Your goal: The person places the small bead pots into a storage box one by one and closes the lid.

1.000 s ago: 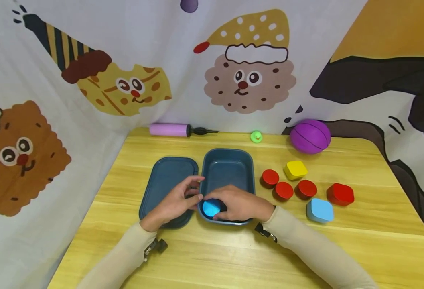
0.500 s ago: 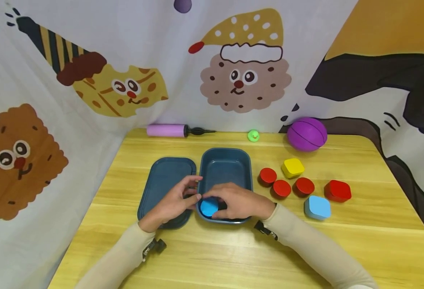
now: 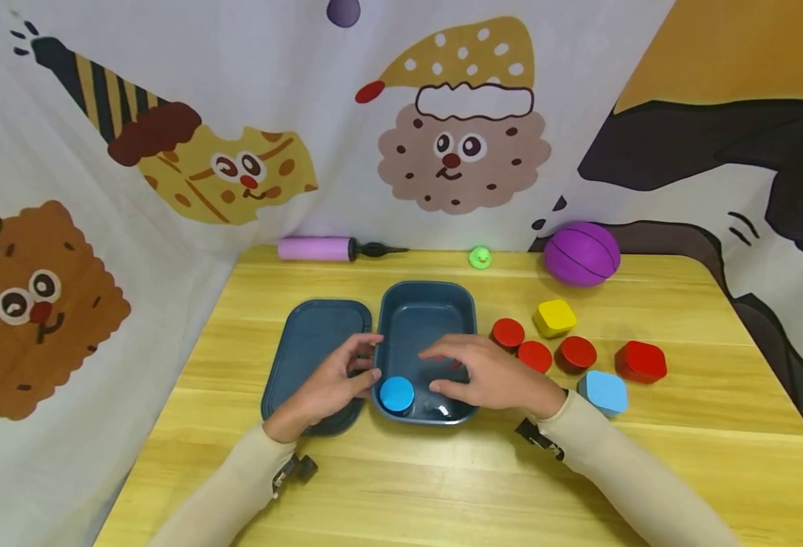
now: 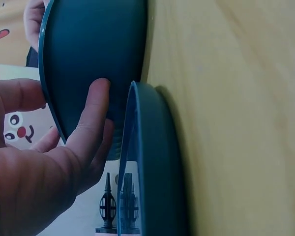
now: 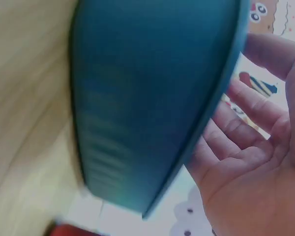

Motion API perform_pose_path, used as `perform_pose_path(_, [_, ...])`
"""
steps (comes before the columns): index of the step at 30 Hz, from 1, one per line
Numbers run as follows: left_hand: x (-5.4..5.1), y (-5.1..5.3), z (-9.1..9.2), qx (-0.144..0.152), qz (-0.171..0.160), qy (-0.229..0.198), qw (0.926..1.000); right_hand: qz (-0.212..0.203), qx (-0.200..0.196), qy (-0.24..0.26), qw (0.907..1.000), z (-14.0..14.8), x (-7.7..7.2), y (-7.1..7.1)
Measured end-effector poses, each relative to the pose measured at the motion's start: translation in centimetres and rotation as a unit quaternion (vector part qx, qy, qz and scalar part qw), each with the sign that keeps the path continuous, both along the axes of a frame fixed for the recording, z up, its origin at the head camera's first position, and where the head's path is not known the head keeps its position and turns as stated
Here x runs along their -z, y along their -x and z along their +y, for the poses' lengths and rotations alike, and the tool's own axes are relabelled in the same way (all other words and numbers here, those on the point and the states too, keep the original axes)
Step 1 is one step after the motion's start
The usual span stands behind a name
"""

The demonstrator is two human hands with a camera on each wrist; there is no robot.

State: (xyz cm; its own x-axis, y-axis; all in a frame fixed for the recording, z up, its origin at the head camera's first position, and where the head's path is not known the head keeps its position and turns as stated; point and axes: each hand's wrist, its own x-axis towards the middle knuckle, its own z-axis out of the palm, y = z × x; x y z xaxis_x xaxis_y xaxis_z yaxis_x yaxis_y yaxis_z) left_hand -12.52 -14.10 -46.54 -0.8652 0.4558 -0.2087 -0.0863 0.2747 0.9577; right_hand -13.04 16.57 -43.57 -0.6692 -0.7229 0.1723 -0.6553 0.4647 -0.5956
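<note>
In the head view a round blue piece (image 3: 397, 394) lies in the near left corner of the dark blue box (image 3: 427, 290). My left hand (image 3: 333, 384) touches the box's left side; in the left wrist view its fingers (image 4: 92, 108) rest against the outer wall. Over the right part of the box hovers my right hand (image 3: 493, 372), fingers loosely spread and holding nothing. The right wrist view shows that hand (image 5: 255, 162) beside the box wall (image 5: 137, 98), with its fingers reaching over the rim.
Left of the box lies its dark lid (image 3: 315, 334). To the right are several red pieces (image 3: 640, 362), a yellow block (image 3: 554, 318) and a light blue block (image 3: 604, 393). Along the back stand a purple ball (image 3: 582, 254), a green duck (image 3: 480, 257) and a pink pump (image 3: 315, 248).
My right hand has let go of the round blue piece and moved right, leaving it in the box's near left corner. The left hand has stayed at the box's side.
</note>
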Motion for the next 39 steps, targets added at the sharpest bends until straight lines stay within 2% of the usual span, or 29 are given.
perform_pose_path(4, [0.0,-0.2,0.0,-0.008,-0.007,0.002,0.9999,-0.006,0.031,0.016,0.9994,1.6,-0.5,0.0])
perform_pose_path(8, [0.1,-0.4,0.0,-0.012,-0.009,-0.002,0.9999,0.005,0.06,0.019,0.998,3.3,-1.2,-0.1])
perform_pose_path(16, [0.3,-0.6,0.0,-0.005,0.0,-0.009,0.9999,0.068,0.111,0.029,0.9911,7.5,-1.9,-0.2])
perform_pose_path(22, [0.3,-0.6,0.0,-0.004,0.004,-0.001,1.0,0.079,0.158,0.025,0.9839,10.6,-2.0,-0.6])
perform_pose_path(28, [0.4,-0.4,0.1,-0.006,0.002,0.005,1.0,0.099,0.226,0.022,0.9688,14.1,-1.8,-1.4])
perform_pose_path(34, [0.3,-0.3,0.3,-0.008,0.005,0.005,0.9999,0.078,0.298,0.012,0.9514,17.5,-1.5,-2.3])
perform_pose_path(39, [0.1,-0.2,0.4,-0.007,0.008,0.004,0.9999,0.058,0.341,-0.013,0.9381,20.1,-1.2,-2.8])
